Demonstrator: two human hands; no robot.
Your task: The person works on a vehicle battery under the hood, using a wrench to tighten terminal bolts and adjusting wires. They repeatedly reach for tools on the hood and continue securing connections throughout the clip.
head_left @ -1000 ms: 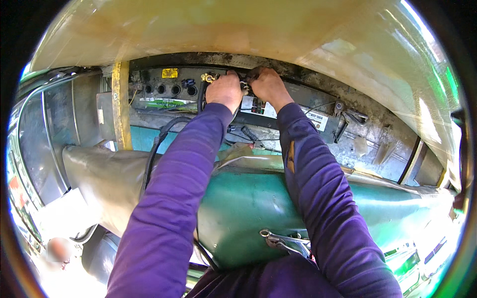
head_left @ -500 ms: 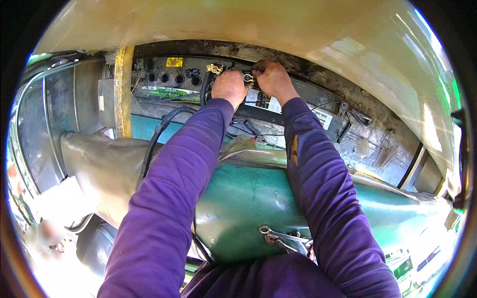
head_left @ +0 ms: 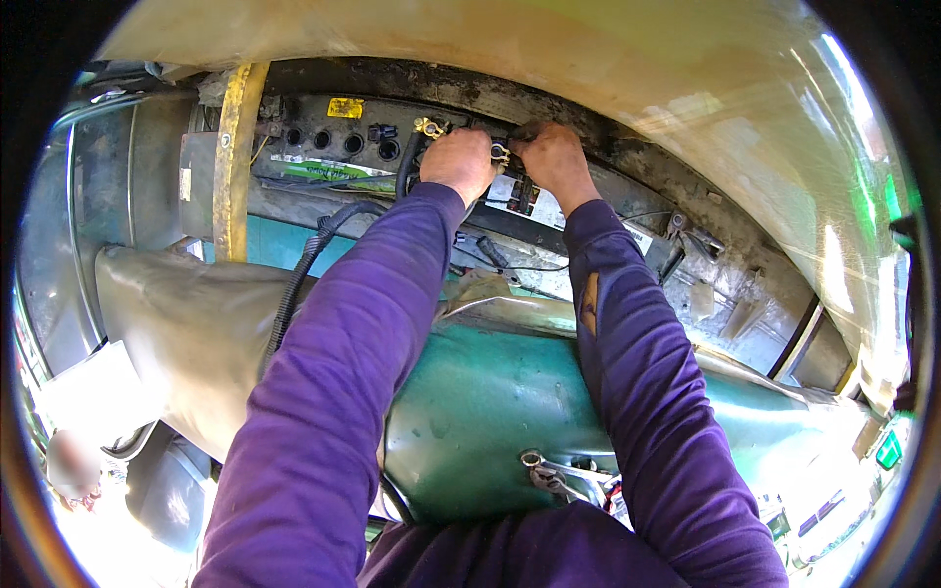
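Note:
Both my hands are over a long dark battery [head_left: 304, 110] with several round holes in its top. My left hand [head_left: 457, 162] is closed, its knuckles up, and a brass battery terminal clamp [head_left: 500, 153] pokes out at its right side. My right hand [head_left: 553, 162] bends in from the right with curled fingers close to that clamp; its fingertips are hidden. A second brass clamp [head_left: 428, 127] sits just beyond my left hand, on a thick black cable [head_left: 408, 162].
A yellow upright bar [head_left: 233, 162] stands left of the battery. A corrugated black cable [head_left: 304, 284] runs down beside my left sleeve. In front lies a green padded cover [head_left: 490, 412], with wrenches [head_left: 564, 472] near my lap. A tan panel [head_left: 441, 34] hangs overhead. Another person [head_left: 74, 465] is at lower left.
The view has shifted slightly. Both hands stay in about the same place at the battery, with the brass clamp still between them.

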